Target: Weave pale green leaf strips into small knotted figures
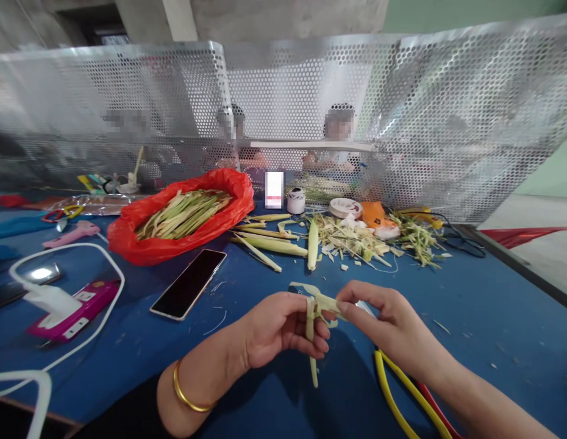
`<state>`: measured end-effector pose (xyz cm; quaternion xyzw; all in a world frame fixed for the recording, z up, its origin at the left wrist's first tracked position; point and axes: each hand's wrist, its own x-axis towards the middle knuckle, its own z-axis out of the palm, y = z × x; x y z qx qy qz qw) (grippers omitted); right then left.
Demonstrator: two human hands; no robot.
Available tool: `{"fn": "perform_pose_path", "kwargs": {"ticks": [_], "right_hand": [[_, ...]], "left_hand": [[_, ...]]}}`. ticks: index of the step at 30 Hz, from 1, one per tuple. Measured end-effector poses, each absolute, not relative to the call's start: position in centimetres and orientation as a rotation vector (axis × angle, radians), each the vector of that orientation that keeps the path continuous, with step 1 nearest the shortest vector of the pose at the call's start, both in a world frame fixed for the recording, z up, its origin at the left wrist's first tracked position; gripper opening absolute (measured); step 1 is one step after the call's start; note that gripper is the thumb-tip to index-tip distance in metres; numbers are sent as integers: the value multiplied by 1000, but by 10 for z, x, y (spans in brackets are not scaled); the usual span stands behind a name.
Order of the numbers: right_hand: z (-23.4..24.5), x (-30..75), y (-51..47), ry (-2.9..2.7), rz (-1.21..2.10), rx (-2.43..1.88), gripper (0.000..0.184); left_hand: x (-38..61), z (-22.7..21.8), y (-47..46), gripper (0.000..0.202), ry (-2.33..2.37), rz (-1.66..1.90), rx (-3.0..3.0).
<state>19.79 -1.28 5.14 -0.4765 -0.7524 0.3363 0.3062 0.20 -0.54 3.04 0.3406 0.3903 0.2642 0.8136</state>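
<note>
Between my two hands is a pale green strip of corn husk (310, 323), folded or knotted, with one end hanging down and a loop sticking out behind. My left hand (286, 329) pinches it between thumb and fingers; a gold bangle circles that wrist. The thumb and forefinger of my right hand (379, 311) grip the strip's right part. Below my right hand lie yellow and red tool handles (395, 390), their metal end mostly hidden by the hand. Beyond my hands lie a whole husk piece (313, 244) and a heap of shredded husk (347, 238).
A red plastic bag (183, 250) of husk strips stands at back left. Nearer lie a dark phone (189, 285), a purple power strip (73, 311) and white cable (121, 268). A tape roll (346, 208) and thread spool (295, 200) stand before the perforated metal screen (288, 79); people sit behind it.
</note>
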Motion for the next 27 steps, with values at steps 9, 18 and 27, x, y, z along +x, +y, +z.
{"fn": "perform_pose_path", "kwargs": {"ticks": [9,18,27], "right_hand": [[51,201,-8,-2036,952,-1258,22],[49,202,-7,-2023,993,-1312,19],[46,202,-8,-2050,938,-1309,18]], "left_hand": [[0,25,-3,34,731,517,648],[1,26,-4,42,772,519,629],[1,24,-5,39,777,535,640]]}}
